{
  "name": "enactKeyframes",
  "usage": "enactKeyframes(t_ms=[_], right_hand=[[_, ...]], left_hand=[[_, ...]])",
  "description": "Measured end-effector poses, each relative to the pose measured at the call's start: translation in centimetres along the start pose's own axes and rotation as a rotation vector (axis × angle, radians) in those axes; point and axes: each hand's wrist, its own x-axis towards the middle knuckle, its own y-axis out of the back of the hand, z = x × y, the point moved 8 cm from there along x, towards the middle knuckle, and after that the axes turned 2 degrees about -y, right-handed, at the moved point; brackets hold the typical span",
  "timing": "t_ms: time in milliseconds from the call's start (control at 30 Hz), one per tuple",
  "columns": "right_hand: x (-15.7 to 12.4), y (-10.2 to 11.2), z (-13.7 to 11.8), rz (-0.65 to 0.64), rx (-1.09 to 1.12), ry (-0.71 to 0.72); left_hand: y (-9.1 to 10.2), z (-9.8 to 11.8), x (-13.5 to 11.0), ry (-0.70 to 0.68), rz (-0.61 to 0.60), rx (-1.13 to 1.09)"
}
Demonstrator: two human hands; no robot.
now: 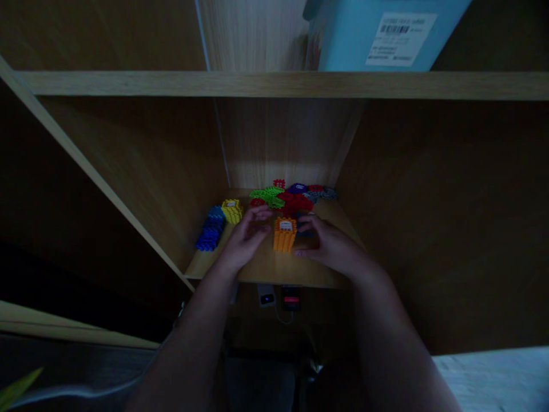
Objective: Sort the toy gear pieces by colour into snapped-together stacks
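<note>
An orange block box [284, 234] of interlocking waffle pieces stands on the wooden shelf [266, 266] between my hands. My left hand [246, 236] lies just left of it, fingers stretched toward its top, holding nothing. My right hand [330, 243] rests on the shelf just right of it, fingers spread toward the box and a dark piece behind it. A yellow block box [232, 210] and a blue stack of pieces [210, 230] sit to the left. A pile of green, red, purple and grey pieces [291, 197] lies at the back.
The shelf is a narrow lit compartment with wooden side walls and a board [274, 84] overhead. A light blue bin [377, 34] with a label stands on the upper level. Small devices with lights [278, 297] sit below the shelf's front edge.
</note>
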Motion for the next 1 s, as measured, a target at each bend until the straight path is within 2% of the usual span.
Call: enactKeyframes(t_ms=[133,333,500,1000], right_hand=[[0.2,-0.9,0.9,-0.037,-0.022,-0.057],[0.2,-1.7,0.9,-0.065,-0.024,-0.068],[0.2,-2.1,1.1,-0.069,-0.044,-0.084],[0.7,-2.8,1.6,-0.036,-0.022,-0.032]], left_hand=[[0.8,-1.3,-0.2,0.028,-0.093,0.083],[-0.6,-2.0,-0.9,0.072,-0.264,0.185],[-1.5,-1.7,-0.7,0.064,-0.268,0.245],[-1.6,-2.2,-0.6,0.046,-0.279,0.296]])
